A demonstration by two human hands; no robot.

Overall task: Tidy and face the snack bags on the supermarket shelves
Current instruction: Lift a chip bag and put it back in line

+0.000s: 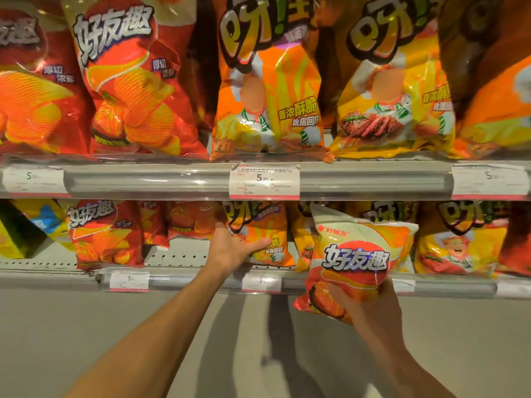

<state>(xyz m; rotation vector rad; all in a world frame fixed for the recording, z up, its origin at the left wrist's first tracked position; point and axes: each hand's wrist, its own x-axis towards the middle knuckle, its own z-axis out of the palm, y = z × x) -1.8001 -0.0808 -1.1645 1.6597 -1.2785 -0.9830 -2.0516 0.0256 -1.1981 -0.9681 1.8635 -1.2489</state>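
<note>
Nearest, the right hand [370, 305] gripped a cream-and-red chip bag [356, 259] by its lower corner, held in front of the lower shelf's front rail [454, 287]. Further left, the left hand [232, 249] curled its thumb around an orange bag [267, 225] standing at the shelf edge; bare perforated shelf [178, 254] lay left of it.

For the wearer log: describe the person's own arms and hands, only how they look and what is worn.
Both forearms are bare up to the bottom edge of the picture: no sleeves or cuffs show. The left hand and right hand wear no gloves. No watch, bracelet or wristband shows on either wrist, and no ring on the fingers in view. No markings show.
</note>
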